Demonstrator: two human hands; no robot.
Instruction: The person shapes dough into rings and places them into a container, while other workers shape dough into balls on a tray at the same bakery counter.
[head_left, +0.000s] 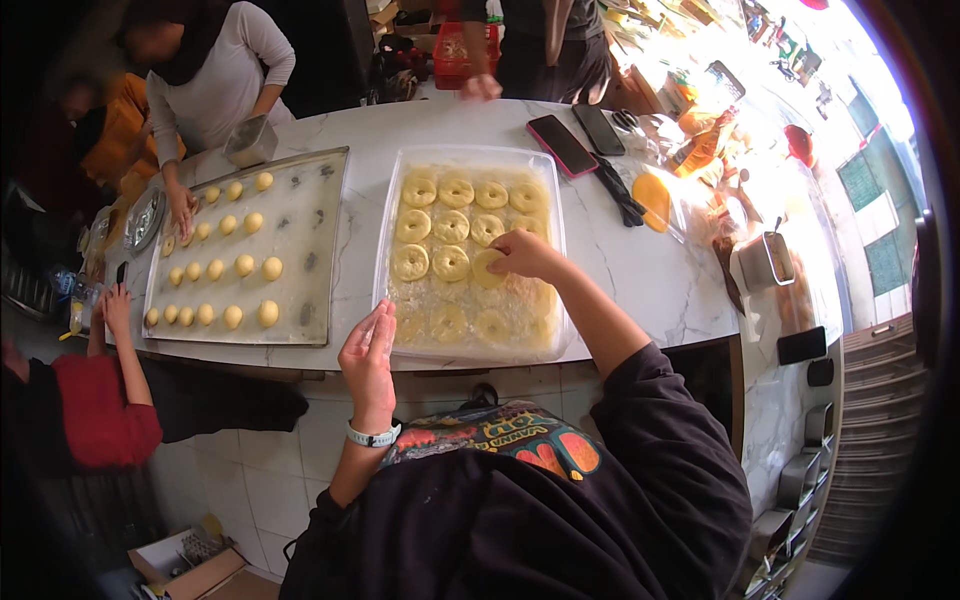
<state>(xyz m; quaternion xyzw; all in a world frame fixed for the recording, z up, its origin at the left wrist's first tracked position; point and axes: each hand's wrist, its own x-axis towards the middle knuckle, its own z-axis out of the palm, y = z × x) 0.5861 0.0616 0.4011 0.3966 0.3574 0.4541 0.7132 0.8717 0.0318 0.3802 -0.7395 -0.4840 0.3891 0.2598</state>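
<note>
A floured white plastic tray (388, 218) lies before me with rows of flattened dough rings (452, 227). My right hand (527, 254) reaches over it from the right, its fingertips closed at the edge of a dough ring (487, 270) in the row nearest me. Those fingers partly cover that ring. Beside the tray's near left corner, my left hand (369, 355) is held up with straight fingers, flour on it and nothing in it. Round flour marks show in the near part of the tray.
Left of my tray, a metal baking sheet (290, 210) bears several dough balls (244, 266); a co-worker's hand (181, 208) touches it. Another person's hand (481, 88) hangs at the far edge. Two phones (561, 146), black scissors-like handles (625, 120) and a metal tin (768, 262) lie right.
</note>
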